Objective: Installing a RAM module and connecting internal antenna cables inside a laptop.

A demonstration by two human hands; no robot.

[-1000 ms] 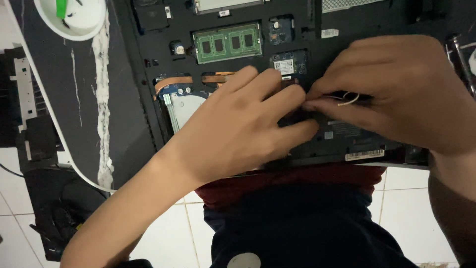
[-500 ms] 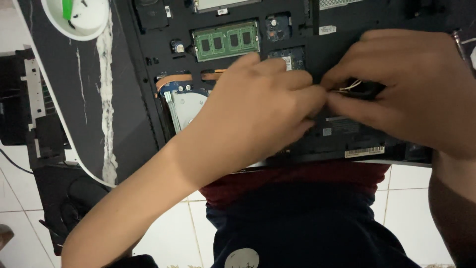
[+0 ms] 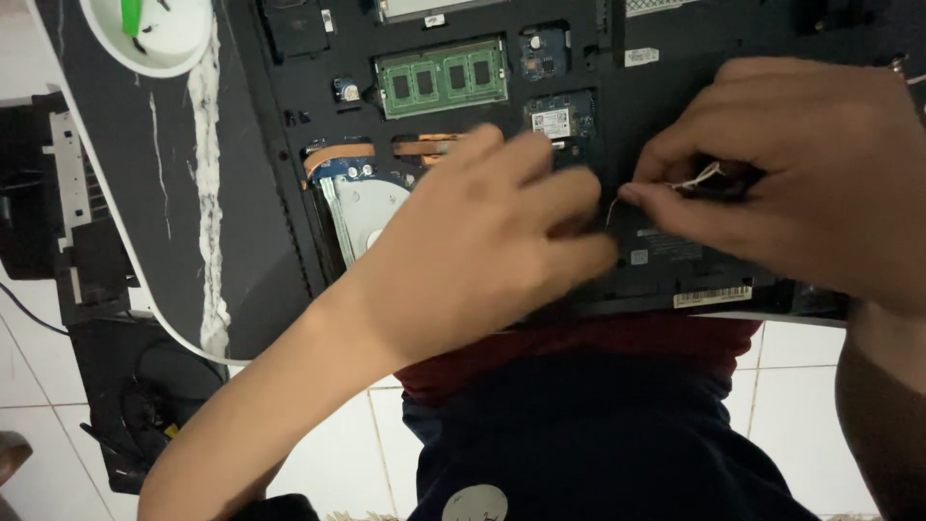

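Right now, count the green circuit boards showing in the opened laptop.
1: a green memory board lies in the open laptop, above the left hand. Both hands cover part of the laptop, the right hand included, so more may be hidden.

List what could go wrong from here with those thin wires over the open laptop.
1. The right hand pinches thin pale wires; a sharp tug could probably snap them or pull them from their connection, which the fingers hide.
2. The left hand rests over the open laptop, close to the bare hard drive and green memory stick; a slip might knock them.
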